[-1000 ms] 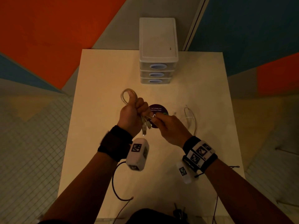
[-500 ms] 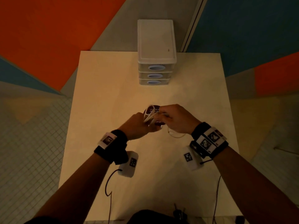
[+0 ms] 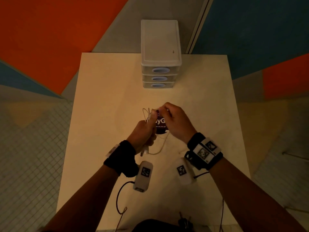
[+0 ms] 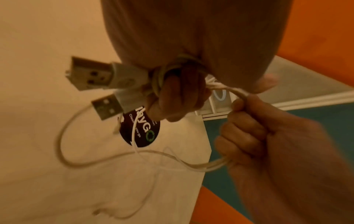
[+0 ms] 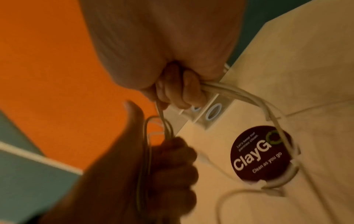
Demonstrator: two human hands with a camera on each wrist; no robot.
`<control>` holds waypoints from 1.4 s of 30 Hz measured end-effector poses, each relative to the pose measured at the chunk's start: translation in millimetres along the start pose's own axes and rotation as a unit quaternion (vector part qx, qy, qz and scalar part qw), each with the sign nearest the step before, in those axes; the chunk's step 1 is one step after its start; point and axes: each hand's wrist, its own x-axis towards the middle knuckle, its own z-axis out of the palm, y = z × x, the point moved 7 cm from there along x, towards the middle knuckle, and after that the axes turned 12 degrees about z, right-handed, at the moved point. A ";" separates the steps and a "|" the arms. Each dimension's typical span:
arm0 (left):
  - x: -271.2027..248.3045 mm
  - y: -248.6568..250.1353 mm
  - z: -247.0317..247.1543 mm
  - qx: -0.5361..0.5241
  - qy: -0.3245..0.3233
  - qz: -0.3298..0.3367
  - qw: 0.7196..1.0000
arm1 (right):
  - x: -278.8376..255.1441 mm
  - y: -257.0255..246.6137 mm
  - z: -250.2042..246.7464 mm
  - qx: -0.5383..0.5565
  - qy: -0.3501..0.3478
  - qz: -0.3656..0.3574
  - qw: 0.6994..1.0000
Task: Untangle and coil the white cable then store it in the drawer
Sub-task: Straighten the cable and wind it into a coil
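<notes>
The white cable (image 3: 146,113) is partly gathered into loops that stick out past my left hand (image 3: 144,131), which grips the bundle in a fist. Two USB plugs (image 4: 90,74) poke out of the near side of that fist. My right hand (image 3: 173,119) pinches a strand of the cable (image 5: 229,91) just right of the left thumb. A slack length of the cable (image 4: 76,163) hangs in a curve down to the table (image 3: 103,97). The white three-drawer unit (image 3: 160,52) stands at the table's far edge, all drawers closed.
A round dark sticker (image 3: 160,127) lies on the table under my hands. Black leads from the wrist cameras (image 3: 119,198) trail over the table's near edge. Tiled floor lies left and right of the table, with coloured wall panels behind the drawer unit.
My left hand has turned so the loops point away from me and the plugs point towards me. My right hand has moved a strand up beside the left thumb.
</notes>
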 end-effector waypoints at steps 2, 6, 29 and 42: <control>1.9 0.2 6.8 -0.049 -0.020 -0.018 0.998 | -10.1 -8.3 14.0 -0.010 -0.002 -0.033 0.999; 7.0 10.2 10.4 -0.184 0.011 -0.038 0.982 | -30.5 -11.9 43.2 -0.074 -0.050 -0.086 0.992; 4.2 3.0 1.4 0.505 -0.145 0.073 0.848 | -1.7 32.7 -3.7 -0.283 -0.119 -0.050 0.950; 1.3 3.4 -21.7 0.094 0.055 0.022 0.994 | -12.0 11.5 1.1 -0.019 -0.061 -0.010 0.998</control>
